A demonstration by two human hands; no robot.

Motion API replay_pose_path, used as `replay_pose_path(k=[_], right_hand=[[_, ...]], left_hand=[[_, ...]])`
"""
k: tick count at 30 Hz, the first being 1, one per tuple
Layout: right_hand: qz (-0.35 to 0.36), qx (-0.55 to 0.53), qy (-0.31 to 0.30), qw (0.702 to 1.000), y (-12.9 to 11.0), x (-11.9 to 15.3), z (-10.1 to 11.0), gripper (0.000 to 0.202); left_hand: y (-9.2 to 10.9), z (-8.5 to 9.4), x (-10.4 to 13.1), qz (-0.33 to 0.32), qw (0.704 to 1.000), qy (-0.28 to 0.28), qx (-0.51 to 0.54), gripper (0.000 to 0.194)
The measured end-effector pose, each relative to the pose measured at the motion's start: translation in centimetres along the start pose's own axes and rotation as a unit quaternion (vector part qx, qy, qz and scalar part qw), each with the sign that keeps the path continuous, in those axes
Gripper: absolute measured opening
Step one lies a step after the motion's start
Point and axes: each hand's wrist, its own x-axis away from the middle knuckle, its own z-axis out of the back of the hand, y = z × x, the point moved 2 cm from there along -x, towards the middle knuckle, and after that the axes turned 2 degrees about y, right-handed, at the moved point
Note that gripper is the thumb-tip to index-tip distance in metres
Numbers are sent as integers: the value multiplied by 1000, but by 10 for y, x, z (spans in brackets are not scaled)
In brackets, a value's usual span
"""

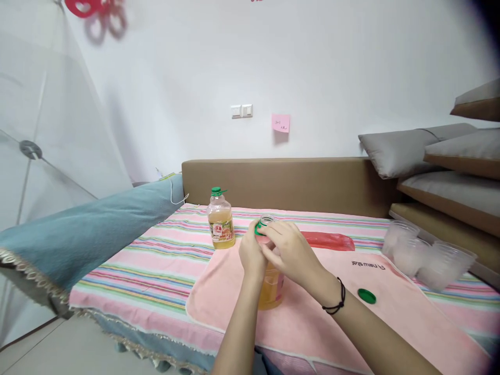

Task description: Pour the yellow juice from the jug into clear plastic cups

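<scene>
Left hand (251,252) and right hand (291,250) are closed around the neck of an uncapped bottle (269,294), upright near the front edge of the pink towel (219,291). Green cap (366,296) lies toward the towel's right edge; second bottle (221,227), capped, stands at the far left corner.

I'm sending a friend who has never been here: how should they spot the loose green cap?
Start at the striped bedspread and find the pink towel on it. The loose green cap lies on the towel, nearer than the upside-down "A new star" lettering. It lies by itself, whereas the other green cap sits on the farther bottle.
</scene>
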Motion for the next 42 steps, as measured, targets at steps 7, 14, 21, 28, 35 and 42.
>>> replay_pose_path(k=[7, 14, 21, 28, 35, 42], right_hand=[[-7, 12, 38, 999, 10, 22, -20, 16], [-25, 50, 139, 989, 15, 48, -38, 11], [-19, 62, 142, 988, 17, 53, -39, 10], [-18, 68, 149, 986, 17, 54, -41, 10], [-17, 60, 151, 987, 16, 53, -41, 10], [-21, 57, 147, 987, 17, 53, -41, 11]], left_hand=[[-8, -7, 0, 58, 996, -24, -59, 63], [2, -9, 9, -9, 998, -16, -64, 30], [6, -9, 12, -8, 996, -16, -83, 20], [4, -9, 12, -19, 997, -15, -78, 29], [4, -8, 12, -12, 998, -15, -64, 31], [2, -10, 11, -13, 997, -19, -68, 41]])
